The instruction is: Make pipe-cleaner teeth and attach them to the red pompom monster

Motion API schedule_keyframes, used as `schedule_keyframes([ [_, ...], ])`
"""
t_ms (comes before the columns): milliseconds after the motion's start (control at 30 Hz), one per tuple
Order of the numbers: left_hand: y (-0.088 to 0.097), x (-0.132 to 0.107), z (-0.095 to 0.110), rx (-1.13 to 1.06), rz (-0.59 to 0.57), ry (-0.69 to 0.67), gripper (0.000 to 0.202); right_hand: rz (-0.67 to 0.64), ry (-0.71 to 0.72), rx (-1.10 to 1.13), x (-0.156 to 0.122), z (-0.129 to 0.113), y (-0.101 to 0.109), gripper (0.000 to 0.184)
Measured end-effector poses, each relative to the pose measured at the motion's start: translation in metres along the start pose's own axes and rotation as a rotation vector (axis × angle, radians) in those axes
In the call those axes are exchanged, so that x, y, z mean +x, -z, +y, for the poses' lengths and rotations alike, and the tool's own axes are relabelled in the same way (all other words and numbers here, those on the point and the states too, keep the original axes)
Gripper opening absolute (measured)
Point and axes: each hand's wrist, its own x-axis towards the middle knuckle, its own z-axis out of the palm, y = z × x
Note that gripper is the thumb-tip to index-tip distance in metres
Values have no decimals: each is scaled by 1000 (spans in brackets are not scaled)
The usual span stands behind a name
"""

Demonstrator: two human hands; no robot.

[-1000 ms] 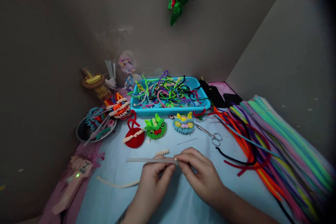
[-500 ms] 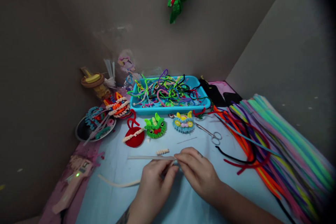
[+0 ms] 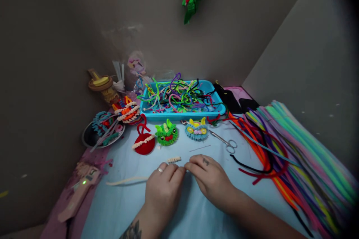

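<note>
Near the table's front, my left hand (image 3: 165,185) is closed with its back up, and a cream pipe cleaner (image 3: 126,181) runs out of it to the left. My right hand (image 3: 209,175) is pinched shut, its fingertips against the left ones; what lies in the pinch is hidden. Just beyond my hands rests a short coiled cream piece (image 3: 174,159). Farther back are a red pad with cream trim (image 3: 144,147), a green fuzzy dragon head (image 3: 167,133) and a blue-and-yellow fuzzy head (image 3: 196,130). Small scissors (image 3: 224,142) lie to their right.
A blue tray (image 3: 182,114) of pipe-cleaner scraps stands at the back. Bundled pipe cleaners (image 3: 303,157) cover the right side. On the left are a metal bowl (image 3: 89,140) and a pink tool with a green light (image 3: 81,196). A thin needle-like rod (image 3: 200,148) lies mid-table.
My left hand has rolled over, back now up, and the straight whitish strip that stuck out leftward is out of sight. The cream tail has swung upward. The right hand barely moved.
</note>
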Motion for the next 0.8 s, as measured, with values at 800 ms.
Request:
schedule_keyframes([
  [800,7,8,-14,-850,-108,379,10,-11,-194,665,1,1,11,20],
])
